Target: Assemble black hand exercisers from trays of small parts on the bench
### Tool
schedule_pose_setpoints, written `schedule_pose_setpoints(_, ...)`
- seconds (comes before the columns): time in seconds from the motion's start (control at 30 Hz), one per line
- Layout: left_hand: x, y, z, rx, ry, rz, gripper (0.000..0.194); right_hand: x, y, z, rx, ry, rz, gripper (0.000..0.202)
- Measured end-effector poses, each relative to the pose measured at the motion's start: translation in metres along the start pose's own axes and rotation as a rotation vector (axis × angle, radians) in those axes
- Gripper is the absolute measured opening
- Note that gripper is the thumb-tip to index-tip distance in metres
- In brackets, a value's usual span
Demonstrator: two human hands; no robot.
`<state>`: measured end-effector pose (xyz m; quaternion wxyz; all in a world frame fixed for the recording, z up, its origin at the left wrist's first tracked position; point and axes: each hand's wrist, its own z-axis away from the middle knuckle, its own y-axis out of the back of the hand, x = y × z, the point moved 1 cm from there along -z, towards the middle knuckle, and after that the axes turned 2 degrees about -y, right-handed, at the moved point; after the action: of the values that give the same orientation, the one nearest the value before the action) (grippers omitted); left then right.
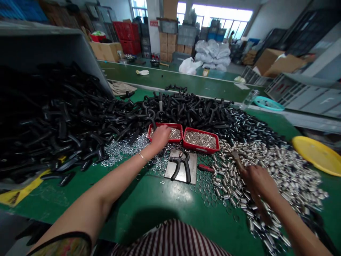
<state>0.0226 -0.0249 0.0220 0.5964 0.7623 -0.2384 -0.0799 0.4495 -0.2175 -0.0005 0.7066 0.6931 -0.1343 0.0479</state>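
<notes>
Head view: left hand (161,135) at red tray (175,140), cannot tell what its fingers hold; right hand (257,177), fingers wrapped round hammer (239,164) near metal tubes (290,170); black handgrip (187,167) on steel plate (193,168). Risk: low hammer sweep, scattered tubes.

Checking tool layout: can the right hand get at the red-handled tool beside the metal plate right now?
Probably not straight away: the right hand holds a hammer. With that put down, likely yes: the red-handled tool lies nearby, its handle uncovered.
</notes>
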Motion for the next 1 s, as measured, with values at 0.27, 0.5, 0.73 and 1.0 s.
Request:
schedule_pose_setpoints(0.27,-0.031,-0.008,-0.020,-0.039,0.071,-0.095,0.026,0.004,-0.004,-0.004,-0.007,-0.064,-0.235,0.027)
schedule_pose_setpoints(0.5,-0.035,-0.017,-0.006,0.015,0.048,-0.040,0.031,-0.009,0.021,-0.017,-0.096,-0.205,-0.537,0.025)
schedule_pose_setpoints(0.73,-0.038,-0.020,-0.005,0.154,0.032,0.225,0.023,-0.091,0.084,0.012,-0.102,0.033,-0.911,0.035)
schedule_pose_setpoints(1.0,-0.013,0.000,0.016,0.150,0.070,0.637,0.012,-0.168,0.087,0.005,-0.067,0.256,-0.732,0.027)
